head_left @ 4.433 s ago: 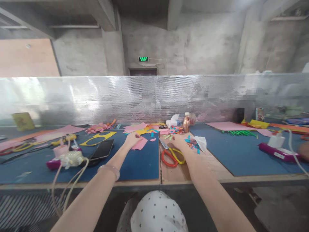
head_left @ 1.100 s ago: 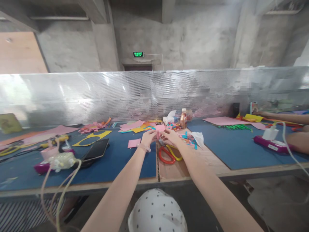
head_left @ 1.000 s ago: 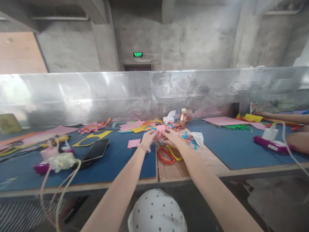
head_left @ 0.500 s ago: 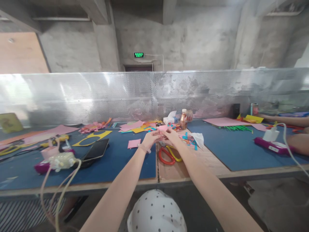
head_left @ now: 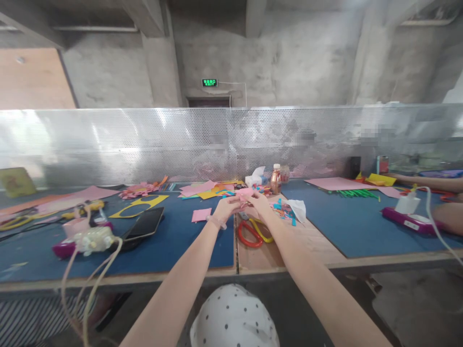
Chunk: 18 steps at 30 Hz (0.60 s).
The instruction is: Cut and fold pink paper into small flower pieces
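Note:
Between my two hands is a small piece of pink paper (head_left: 246, 192), held up over the middle of the table. My left hand (head_left: 227, 207) grips its left side with closed fingers. On the other side my right hand (head_left: 259, 202) pinches it; some fingertips are hidden. Below the hands lie scissors with one red and one yellow handle loop (head_left: 249, 236), their blades mostly covered. A pink paper square (head_left: 201, 215) rests on the blue mat left of my left hand. Paper scraps (head_left: 284, 210) and a white tissue (head_left: 298, 210) lie right of my right hand.
A black phone (head_left: 144, 225) and a purple power strip with cables (head_left: 65, 246) lie at left. Behind the hands stand a bottle (head_left: 276, 180) and a tissue pack (head_left: 256, 177). Another person's arm (head_left: 430, 180) reaches in at right, near a second power strip (head_left: 412, 220). A perforated metal panel (head_left: 144, 144) runs behind.
The pink paper between my hands has turned slightly and shows more of its surface. Both hands stay in nearly the same place, with small finger movements.

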Tool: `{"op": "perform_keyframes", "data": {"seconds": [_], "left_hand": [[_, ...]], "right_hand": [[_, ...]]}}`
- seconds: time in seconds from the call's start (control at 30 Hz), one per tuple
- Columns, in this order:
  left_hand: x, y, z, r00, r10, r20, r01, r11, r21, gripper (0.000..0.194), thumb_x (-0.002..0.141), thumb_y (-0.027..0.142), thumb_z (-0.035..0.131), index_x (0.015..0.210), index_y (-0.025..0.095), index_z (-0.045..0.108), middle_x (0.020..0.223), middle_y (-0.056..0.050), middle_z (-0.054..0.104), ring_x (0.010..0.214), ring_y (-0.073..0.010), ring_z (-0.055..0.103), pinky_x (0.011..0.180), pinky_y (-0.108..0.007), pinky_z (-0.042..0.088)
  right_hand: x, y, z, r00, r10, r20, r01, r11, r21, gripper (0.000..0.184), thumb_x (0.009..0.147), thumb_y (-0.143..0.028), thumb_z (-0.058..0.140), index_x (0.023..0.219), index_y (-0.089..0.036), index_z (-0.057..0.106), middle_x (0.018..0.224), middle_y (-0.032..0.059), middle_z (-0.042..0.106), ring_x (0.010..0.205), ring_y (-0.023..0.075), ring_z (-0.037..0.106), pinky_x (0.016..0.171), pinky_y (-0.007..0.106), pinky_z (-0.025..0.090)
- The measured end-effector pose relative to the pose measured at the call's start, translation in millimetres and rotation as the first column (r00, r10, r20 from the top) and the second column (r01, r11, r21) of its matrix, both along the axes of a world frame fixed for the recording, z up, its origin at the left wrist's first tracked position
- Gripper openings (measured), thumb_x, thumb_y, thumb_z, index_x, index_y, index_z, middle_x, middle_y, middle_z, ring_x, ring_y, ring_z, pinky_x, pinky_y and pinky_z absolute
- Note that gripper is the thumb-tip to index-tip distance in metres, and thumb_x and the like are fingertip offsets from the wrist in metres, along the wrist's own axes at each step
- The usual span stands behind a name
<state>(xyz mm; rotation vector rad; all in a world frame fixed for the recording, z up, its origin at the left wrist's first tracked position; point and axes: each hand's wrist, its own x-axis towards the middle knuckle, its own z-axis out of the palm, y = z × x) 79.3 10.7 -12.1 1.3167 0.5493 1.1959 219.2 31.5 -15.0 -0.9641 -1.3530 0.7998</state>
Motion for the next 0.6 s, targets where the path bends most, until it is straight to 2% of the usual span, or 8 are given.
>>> {"op": "perform_keyframes", "data": {"seconds": [0.17,0.4,0.6], "left_hand": [[0,2,-1.6,0.999,-0.035,-0.017,0.036,0.999,0.013,0.037,0.053,0.023,0.075,0.085,0.011,0.064,0.08,-0.009,0.067,0.075,-0.018,0.063,0.081,-0.034,0.047],[0,6,-5.7,0.996,-0.015,-0.083,0.018,0.999,0.029,0.029,0.053,0.022,0.074,0.078,0.012,0.065,0.078,-0.008,0.067,0.074,-0.0193,0.062,0.078,-0.035,0.048],[1,5,-4.0,0.997,0.037,-0.073,-0.034,0.999,0.04,0.028,0.052,0.019,0.074,0.077,0.013,0.064,0.075,-0.007,0.067,0.071,-0.0174,0.062,0.079,-0.035,0.048]], "right_hand": [[1,-2,0.7,0.999,-0.038,0.039,0.037,0.999,0.027,0.034,0.057,-0.039,0.063,0.081,-0.014,0.06,0.069,0.0018,0.061,0.063,0.0139,0.054,0.059,0.026,0.044],[-2,-10,5.7,1.0,-0.007,-0.017,0.008,1.0,0.01,0.035,0.055,-0.038,0.064,0.081,-0.015,0.057,0.07,0.0005,0.058,0.057,0.0106,0.051,0.056,0.025,0.044],[-3,-14,4.2,0.996,0.078,-0.035,-0.08,0.996,-0.049,0.029,0.058,-0.041,0.062,0.063,-0.014,0.054,0.06,-0.0005,0.054,0.053,0.0095,0.05,0.056,0.025,0.043]]}}
